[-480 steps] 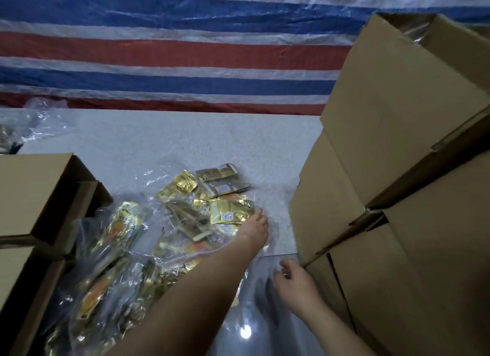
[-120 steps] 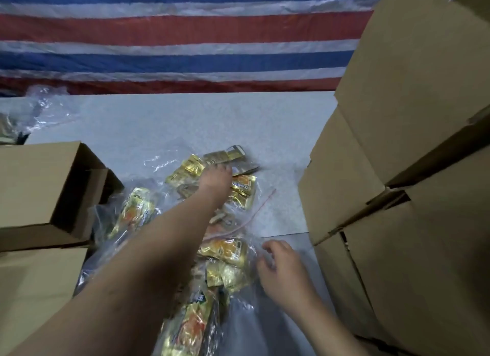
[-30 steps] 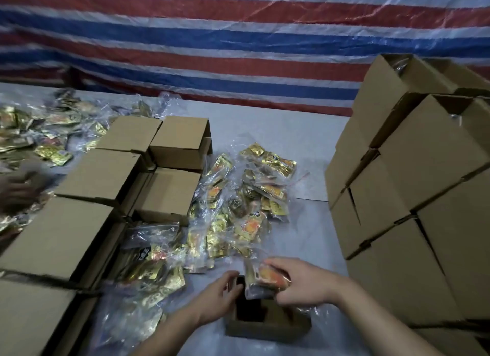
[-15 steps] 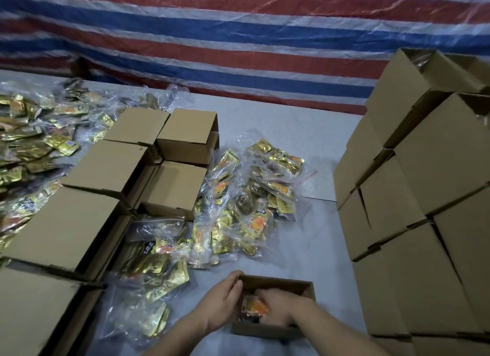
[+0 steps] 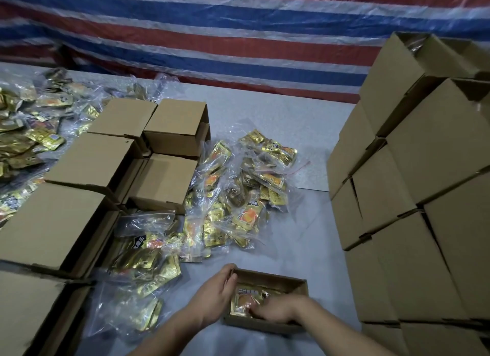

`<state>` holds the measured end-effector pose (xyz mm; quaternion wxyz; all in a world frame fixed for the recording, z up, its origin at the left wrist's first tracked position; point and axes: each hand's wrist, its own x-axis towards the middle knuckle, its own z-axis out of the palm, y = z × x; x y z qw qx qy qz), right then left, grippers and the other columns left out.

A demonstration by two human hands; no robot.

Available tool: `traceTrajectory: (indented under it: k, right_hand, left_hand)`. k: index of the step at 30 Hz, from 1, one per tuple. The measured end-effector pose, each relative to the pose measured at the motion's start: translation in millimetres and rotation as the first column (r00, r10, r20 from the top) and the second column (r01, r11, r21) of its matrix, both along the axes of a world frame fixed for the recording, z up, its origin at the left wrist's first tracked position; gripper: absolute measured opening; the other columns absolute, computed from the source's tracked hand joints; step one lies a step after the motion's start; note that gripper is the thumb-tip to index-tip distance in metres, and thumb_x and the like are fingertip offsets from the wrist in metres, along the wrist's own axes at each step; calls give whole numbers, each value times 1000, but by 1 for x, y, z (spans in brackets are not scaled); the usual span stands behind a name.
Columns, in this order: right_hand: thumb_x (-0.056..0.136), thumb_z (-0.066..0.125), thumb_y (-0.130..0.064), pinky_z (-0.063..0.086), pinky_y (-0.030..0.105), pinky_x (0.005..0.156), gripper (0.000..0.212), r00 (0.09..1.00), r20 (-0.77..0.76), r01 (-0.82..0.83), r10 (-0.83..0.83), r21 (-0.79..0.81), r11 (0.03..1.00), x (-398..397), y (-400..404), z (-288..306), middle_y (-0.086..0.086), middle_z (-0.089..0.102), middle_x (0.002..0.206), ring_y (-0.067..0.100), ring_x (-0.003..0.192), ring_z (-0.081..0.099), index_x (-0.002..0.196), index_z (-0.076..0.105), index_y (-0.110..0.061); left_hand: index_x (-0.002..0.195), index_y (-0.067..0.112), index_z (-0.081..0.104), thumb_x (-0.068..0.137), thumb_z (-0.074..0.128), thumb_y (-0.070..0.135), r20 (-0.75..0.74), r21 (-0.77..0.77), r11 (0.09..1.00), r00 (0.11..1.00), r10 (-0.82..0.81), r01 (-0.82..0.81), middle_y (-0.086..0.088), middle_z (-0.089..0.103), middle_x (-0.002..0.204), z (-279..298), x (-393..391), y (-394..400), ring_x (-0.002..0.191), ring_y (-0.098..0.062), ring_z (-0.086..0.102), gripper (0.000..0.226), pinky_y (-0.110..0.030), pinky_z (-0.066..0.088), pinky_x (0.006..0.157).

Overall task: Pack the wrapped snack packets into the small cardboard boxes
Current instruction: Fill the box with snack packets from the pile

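A small open cardboard box (image 5: 275,279) stands on the table in front of me. Inside it lies a gold snack packet (image 5: 245,300) in clear wrap with an orange picture. My left hand (image 5: 216,293) rests against the box's left wall, thumb on the rim and fingers straight. My right hand (image 5: 273,309) is down inside the box on top of the packet; its fingertips are hidden, so I cannot tell whether they pinch it. More bagged gold packets (image 5: 238,194) lie in a heap just beyond the box.
Closed small boxes (image 5: 169,127) lie in rows at the left, with loose gold packets (image 5: 31,133) behind them. A tall stack of cardboard boxes (image 5: 424,183) fills the right side. A striped tarp hangs behind the grey table (image 5: 278,112).
A second ago my right hand held the packet above the box. It has since pushed it down inside, and my left hand stays against the box's left wall.
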<state>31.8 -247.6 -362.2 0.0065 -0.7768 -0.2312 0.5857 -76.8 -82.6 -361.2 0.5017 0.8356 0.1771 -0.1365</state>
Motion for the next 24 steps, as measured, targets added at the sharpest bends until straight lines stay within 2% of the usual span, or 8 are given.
traceTrajectory:
  k: [3,8,10,13,17,19,21,24]
  right_hand:
    - [96,19,-70,23,34,117,78,1000,-23,1,-3,-80,997,-14,5,-12,8,31,160,23,146,31,153,35,-18]
    - [93,24,-74,31,34,111,81,997,28,75,-75,5,997,-10,6,6,10,48,150,25,137,44,142,52,-16]
    - [95,36,-65,41,30,97,60,995,52,82,-87,84,993,0,4,22,7,64,127,23,118,58,115,67,-18]
    - [95,47,-57,46,26,71,45,974,31,210,-225,257,943,17,-4,52,-6,68,81,10,79,64,75,67,-22]
    - [101,51,-34,50,19,72,30,846,-71,499,-528,451,740,49,-14,81,0,73,83,9,77,69,89,72,-16]
    - [100,50,-29,48,16,74,28,801,20,503,-598,517,692,71,-17,88,-3,74,87,7,84,67,88,73,-21]
    - [100,49,-29,47,23,79,30,757,96,495,-646,563,663,92,-18,86,2,72,92,13,91,65,91,72,-11]
    - [99,49,-28,45,33,77,32,700,155,495,-697,598,630,118,-14,79,14,65,90,18,82,59,90,64,-1]
  left_hand:
    - [107,35,46,104,35,39,4,43,999,1000,-23,23,5,61,88,-2,-4,0,80,-1,57,12,-26,46,79]
    - [112,43,44,105,34,40,-12,39,999,1000,-8,9,12,61,105,-2,-3,1,91,9,55,12,-12,42,81]
    - [121,46,41,105,34,39,-27,37,999,1000,-14,15,14,57,120,0,1,3,101,13,51,18,-4,35,84]
    - [144,31,38,106,33,37,-54,56,998,998,-32,35,11,46,144,1,7,7,127,1,42,39,-11,29,101]
    - [148,26,40,104,34,45,45,157,988,999,1,-8,7,44,149,17,40,13,135,-7,39,48,-24,30,111]
    - [144,23,45,103,39,42,136,263,965,990,-33,-4,4,50,144,28,72,18,131,-10,44,46,-25,33,107]
    - [140,19,50,102,43,35,201,369,929,974,-108,27,0,54,140,37,112,24,127,-14,48,42,-25,35,105]
    - [136,13,53,101,44,29,198,505,858,954,-224,97,-6,57,135,46,176,34,123,-22,51,39,-32,40,104]
